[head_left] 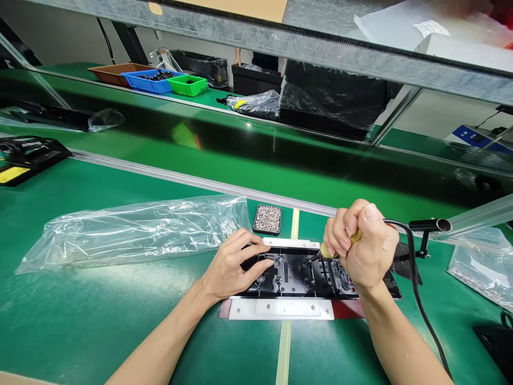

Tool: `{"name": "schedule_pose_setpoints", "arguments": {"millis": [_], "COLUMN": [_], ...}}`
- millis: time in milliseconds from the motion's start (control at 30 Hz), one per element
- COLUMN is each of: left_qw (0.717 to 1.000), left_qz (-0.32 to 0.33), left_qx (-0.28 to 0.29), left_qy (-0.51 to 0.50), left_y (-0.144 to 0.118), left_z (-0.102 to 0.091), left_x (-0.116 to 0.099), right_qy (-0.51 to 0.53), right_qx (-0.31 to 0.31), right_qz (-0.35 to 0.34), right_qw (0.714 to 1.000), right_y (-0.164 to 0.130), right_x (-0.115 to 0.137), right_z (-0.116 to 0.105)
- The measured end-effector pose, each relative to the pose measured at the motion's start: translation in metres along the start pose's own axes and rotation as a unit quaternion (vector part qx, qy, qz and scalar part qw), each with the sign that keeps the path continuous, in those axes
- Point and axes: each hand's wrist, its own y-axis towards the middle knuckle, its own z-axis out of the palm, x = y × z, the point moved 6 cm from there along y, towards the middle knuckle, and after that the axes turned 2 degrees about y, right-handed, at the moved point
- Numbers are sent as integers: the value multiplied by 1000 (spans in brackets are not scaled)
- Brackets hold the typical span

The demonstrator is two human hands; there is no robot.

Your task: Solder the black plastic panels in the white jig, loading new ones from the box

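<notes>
A black plastic part point(298, 275) lies in a jig with white bars point(280, 309) on the green bench. My left hand point(234, 264) rests flat on the part's left end, fingers spread, holding it down. My right hand point(363, 246) is closed in a fist around a corded electric screwdriver point(326, 251), its tip touching the middle of the black part. The tool's black cable point(414, 267) runs off to the right past my forearm. A small black tray of screws point(267, 219) sits just behind the jig.
A long empty clear plastic bag point(136, 227) lies left of the jig. Another bag of small parts point(484, 264) is at the right. A green conveyor belt point(256, 155) runs behind, with coloured bins point(160, 81) and black bagged boxes point(332, 99) beyond it.
</notes>
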Motion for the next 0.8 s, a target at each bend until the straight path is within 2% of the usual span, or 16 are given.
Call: {"name": "schedule_pose_setpoints", "arguments": {"millis": [800], "left_qw": [1000], "left_qz": [-1], "left_qx": [13], "left_qy": [-4], "left_y": [-1], "left_z": [-1], "left_x": [0], "right_qy": [21], "right_qx": [1], "right_qz": [-20], "right_qw": [1000], "right_y": [-1], "right_x": [0], "right_z": [6]}}
